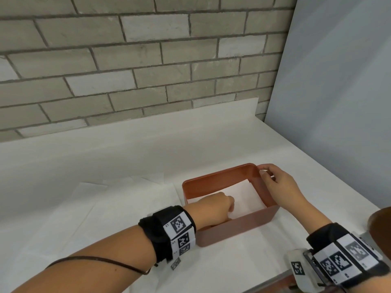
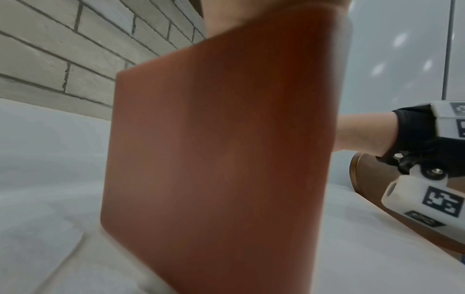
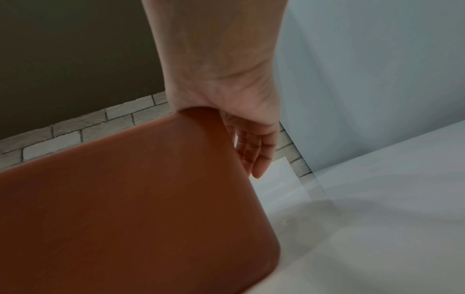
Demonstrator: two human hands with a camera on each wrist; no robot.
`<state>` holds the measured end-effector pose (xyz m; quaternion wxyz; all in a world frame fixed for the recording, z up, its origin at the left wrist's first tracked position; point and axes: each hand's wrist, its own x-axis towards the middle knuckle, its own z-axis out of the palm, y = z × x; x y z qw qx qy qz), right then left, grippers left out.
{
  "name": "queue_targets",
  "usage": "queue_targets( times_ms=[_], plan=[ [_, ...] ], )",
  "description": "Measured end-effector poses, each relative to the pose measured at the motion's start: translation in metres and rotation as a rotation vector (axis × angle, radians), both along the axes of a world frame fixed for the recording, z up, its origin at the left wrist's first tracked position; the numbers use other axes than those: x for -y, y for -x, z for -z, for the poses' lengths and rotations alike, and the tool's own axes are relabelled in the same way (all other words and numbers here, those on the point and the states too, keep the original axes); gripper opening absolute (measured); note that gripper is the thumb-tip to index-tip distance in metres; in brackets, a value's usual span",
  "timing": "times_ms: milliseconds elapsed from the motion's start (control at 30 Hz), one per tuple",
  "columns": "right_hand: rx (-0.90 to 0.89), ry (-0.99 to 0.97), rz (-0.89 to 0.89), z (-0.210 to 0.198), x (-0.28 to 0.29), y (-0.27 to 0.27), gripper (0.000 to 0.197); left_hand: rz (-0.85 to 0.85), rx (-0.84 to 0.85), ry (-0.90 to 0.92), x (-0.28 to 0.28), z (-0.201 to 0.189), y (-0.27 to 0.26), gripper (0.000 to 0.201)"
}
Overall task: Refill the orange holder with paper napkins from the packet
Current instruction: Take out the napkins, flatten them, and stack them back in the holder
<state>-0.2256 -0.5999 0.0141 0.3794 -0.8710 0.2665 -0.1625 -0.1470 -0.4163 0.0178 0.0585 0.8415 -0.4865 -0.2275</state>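
Observation:
The orange holder [image 1: 239, 227] stands on the white table, an open rectangular box with white paper napkins [image 1: 247, 197] lying flat inside. My left hand [image 1: 218, 206] reaches down into it, fingers curled onto the napkins, fingertips hidden. My right hand [image 1: 273, 178] pinches the holder's far right corner, thumb over the rim and fingers [image 3: 254, 151] down the outer wall. The left wrist view is filled by the holder's near wall [image 2: 226, 149]. In the right wrist view the holder's right wall [image 3: 125, 208] lies under my palm.
Flat, creased white sheets or wrapping [image 1: 127, 187] lie on the table left of the holder. A brick wall [image 1: 148, 70] runs along the back and a grey panel [image 1: 338, 81] closes the right side. A brown rounded object [image 1: 380, 220] sits at the right edge.

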Motion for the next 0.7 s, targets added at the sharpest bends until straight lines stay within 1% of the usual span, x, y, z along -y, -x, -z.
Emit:
queue_targets(
  times_ms=[167, 267, 333, 367, 433, 500, 600, 667, 700],
  plan=[
    [-0.022, 0.041, -0.003, -0.001, 0.000, 0.000, 0.025, 0.020, 0.059, -0.037, -0.005, -0.001, 0.000, 0.032],
    [-0.053, 0.071, -0.005, -0.003, -0.001, 0.000, 0.026, 0.063, 0.115, -0.058, -0.004, -0.002, 0.000, 0.034],
    [-0.083, 0.101, -0.019, -0.005, 0.000, 0.000, 0.026, 0.079, 0.101, -0.084, -0.004, -0.004, -0.001, 0.032],
    [-0.094, 0.118, -0.025, -0.008, 0.001, 0.000, 0.025, 0.072, 0.087, -0.062, -0.005, -0.006, -0.002, 0.032],
    [-0.084, 0.168, -0.023, -0.015, 0.001, 0.001, 0.025, 0.039, 0.082, 0.068, -0.012, -0.015, -0.004, 0.031],
    [-0.026, 0.242, -0.018, -0.026, -0.002, 0.002, 0.025, -0.018, 0.083, 0.269, -0.026, -0.029, -0.007, 0.025],
    [0.123, 0.296, -0.060, -0.043, -0.019, -0.001, 0.021, -0.194, 0.056, 0.572, -0.064, -0.049, -0.018, 0.012],
    [0.214, 0.270, -0.134, -0.054, -0.040, -0.006, 0.019, -0.336, 0.059, 0.680, -0.102, -0.056, -0.030, 0.007],
    [0.251, 0.235, -0.177, -0.058, -0.053, -0.008, 0.018, -0.417, 0.062, 0.704, -0.123, -0.056, -0.037, 0.008]
  ],
)
